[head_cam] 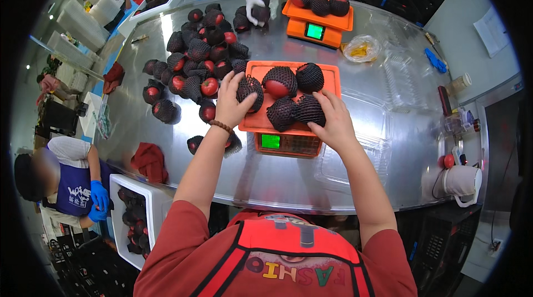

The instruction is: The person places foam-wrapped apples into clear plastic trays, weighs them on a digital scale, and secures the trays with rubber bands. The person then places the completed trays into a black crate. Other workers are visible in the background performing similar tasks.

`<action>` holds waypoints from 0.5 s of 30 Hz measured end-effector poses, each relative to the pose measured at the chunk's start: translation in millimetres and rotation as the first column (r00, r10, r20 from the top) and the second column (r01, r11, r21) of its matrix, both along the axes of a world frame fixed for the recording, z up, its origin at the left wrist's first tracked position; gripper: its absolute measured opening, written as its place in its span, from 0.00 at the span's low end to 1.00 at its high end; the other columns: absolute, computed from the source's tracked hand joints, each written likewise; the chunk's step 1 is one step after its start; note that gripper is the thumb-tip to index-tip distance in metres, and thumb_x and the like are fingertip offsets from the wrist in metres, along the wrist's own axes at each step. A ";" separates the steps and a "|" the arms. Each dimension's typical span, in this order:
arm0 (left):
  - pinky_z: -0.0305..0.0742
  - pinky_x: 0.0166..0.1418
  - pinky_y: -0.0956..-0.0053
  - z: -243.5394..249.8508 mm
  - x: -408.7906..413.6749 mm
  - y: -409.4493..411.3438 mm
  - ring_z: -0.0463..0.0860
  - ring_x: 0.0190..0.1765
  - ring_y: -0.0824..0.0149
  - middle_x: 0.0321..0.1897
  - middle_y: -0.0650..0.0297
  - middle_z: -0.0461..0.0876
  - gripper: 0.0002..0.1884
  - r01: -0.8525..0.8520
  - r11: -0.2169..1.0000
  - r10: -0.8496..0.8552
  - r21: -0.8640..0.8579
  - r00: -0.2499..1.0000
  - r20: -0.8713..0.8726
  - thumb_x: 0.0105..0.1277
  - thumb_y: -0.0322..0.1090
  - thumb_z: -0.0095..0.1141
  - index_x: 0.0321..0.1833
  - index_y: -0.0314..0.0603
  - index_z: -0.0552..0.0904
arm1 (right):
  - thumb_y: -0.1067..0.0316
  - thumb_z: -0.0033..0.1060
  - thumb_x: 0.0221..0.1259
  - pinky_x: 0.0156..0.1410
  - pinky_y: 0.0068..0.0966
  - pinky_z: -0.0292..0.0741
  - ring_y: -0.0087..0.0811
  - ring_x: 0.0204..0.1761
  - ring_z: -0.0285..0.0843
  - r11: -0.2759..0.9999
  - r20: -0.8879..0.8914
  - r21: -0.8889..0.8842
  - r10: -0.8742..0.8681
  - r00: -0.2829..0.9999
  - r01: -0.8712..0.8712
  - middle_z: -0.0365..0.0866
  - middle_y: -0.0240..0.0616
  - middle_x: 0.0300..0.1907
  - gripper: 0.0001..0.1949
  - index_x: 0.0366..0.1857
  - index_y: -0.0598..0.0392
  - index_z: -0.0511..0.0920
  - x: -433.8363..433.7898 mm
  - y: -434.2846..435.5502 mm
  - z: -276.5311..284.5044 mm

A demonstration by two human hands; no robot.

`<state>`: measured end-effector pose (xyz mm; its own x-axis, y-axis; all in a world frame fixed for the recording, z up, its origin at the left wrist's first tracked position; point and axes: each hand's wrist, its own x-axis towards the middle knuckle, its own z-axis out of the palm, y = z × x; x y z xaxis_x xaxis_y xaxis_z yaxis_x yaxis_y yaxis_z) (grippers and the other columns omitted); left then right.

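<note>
An orange digital scale (291, 147) with a lit green display stands before me, its pan (329, 72) bearing several red tomatoes in black foam nets. My left hand (231, 103) grips a netted tomato (253, 93) at the pan's left edge. At the right front of the pan, the fingers and thumb of my right hand (338, 124) are around another netted tomato (310, 110). Between and behind them sit a tomato with its red side bare (277, 88), one at the back right (310, 77) and one at the front (281, 113).
Left of the scale lies a heap of netted tomatoes (195, 53). Clear plastic trays (354, 155) lie to the right. Across the metal table, a co-worker's gloved hand (254, 7) touches tomatoes beside a second orange scale (314, 30). A foam box (156, 213) stands lower left, near another worker.
</note>
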<state>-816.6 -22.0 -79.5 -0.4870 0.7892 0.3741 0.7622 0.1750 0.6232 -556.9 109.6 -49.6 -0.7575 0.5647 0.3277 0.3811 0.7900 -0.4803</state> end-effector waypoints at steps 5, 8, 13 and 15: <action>0.65 0.69 0.61 -13.7 9.2 -11.2 0.65 0.68 0.46 0.69 0.48 0.59 0.39 0.100 0.993 -0.098 -0.057 0.994 0.043 0.47 0.36 0.69 0.66 0.48 0.68 | 0.65 0.73 0.37 0.66 0.40 0.68 0.52 0.61 0.67 0.999 0.110 -0.040 -0.022 0.994 0.026 0.67 0.49 0.62 0.38 0.61 0.48 0.69 -22.0 0.7 -20.7; 0.66 0.68 0.61 -4.4 16.9 -3.6 0.67 0.66 0.48 0.67 0.50 0.63 0.41 0.111 0.988 -0.103 -0.103 0.991 0.086 0.44 0.33 0.70 0.66 0.47 0.67 | 0.65 0.73 0.37 0.65 0.39 0.69 0.49 0.60 0.69 0.995 0.059 -0.076 -0.067 0.996 0.072 0.68 0.48 0.61 0.37 0.61 0.49 0.69 -14.5 3.3 -28.9; 0.68 0.66 0.67 -21.9 0.7 -13.0 0.73 0.60 0.59 0.57 0.54 0.72 0.40 -0.003 0.999 -0.010 0.047 0.965 0.262 0.46 0.30 0.70 0.65 0.39 0.66 | 0.64 0.71 0.45 0.63 0.32 0.70 0.40 0.55 0.74 0.754 -0.379 -0.656 -0.298 0.876 -0.028 0.73 0.40 0.56 0.33 0.61 0.53 0.68 29.2 -5.2 -44.7; 0.70 0.64 0.69 -7.6 11.0 -21.1 0.75 0.59 0.64 0.57 0.55 0.73 0.40 -0.017 0.991 -0.076 0.134 0.751 0.656 0.49 0.27 0.68 0.67 0.37 0.62 | 0.63 0.67 0.51 0.60 0.34 0.74 0.38 0.55 0.76 0.349 -0.489 -0.872 -0.611 0.623 -0.342 0.75 0.39 0.56 0.30 0.61 0.52 0.68 74.9 -14.1 -52.9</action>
